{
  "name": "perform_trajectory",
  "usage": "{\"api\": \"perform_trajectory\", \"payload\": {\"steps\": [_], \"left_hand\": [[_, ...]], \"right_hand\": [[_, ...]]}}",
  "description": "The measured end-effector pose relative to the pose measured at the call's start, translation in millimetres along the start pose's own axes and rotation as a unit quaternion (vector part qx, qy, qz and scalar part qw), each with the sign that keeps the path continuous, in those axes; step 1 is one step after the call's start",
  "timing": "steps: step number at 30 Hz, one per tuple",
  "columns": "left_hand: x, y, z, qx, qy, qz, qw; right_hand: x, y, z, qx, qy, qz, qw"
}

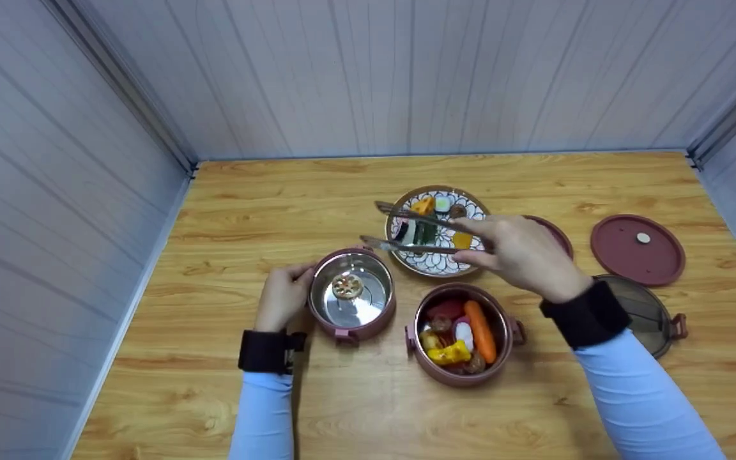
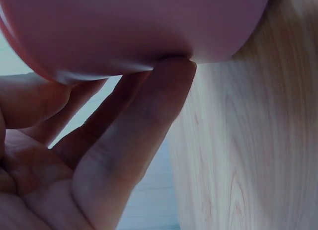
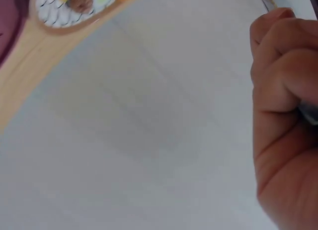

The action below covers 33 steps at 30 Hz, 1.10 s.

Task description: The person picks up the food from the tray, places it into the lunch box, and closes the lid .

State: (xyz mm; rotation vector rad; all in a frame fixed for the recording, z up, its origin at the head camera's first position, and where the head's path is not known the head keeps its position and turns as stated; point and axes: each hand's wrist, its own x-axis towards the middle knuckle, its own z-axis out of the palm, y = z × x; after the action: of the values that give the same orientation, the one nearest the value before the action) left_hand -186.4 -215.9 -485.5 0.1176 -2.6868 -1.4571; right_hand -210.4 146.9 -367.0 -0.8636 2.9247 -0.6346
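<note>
My right hand grips a pair of metal tongs over the patterned plate; the arms stand apart with nothing between the tips. In the right wrist view, curled fingers show at the right edge, most of the tongs hidden. My left hand rests against the outer wall of a pink pot, seen close in the left wrist view with fingers touching its side. One toy lotus root slice lies in that pot. Toy food pieces, including a yellow-orange one, sit on the plate.
A second pink pot holds a toy carrot, a yellow piece and several others. To the right lie a round maroon lid, a dark see-through lid with a handle, and another maroon disc, partly hidden by my hand.
</note>
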Motion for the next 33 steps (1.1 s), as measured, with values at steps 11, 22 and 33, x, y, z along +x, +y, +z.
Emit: {"api": "perform_trajectory", "payload": {"steps": [11,22,33], "left_hand": [[-1.1,-1.4,0.3,-0.004,-0.005,-0.010,0.9999],[-1.3,0.1,-0.3,-0.001,-0.006,-0.012,0.9999],[0.3,1.4,-0.5,0.001,-0.013,-0.017,0.9998]], "right_hand": [[-46,58,14.1,0.048,0.084,0.112,0.989],[-62,78,49.3,0.077,0.076,0.162,0.981],[-53,78,62.7,0.075,0.072,0.157,0.982]]}}
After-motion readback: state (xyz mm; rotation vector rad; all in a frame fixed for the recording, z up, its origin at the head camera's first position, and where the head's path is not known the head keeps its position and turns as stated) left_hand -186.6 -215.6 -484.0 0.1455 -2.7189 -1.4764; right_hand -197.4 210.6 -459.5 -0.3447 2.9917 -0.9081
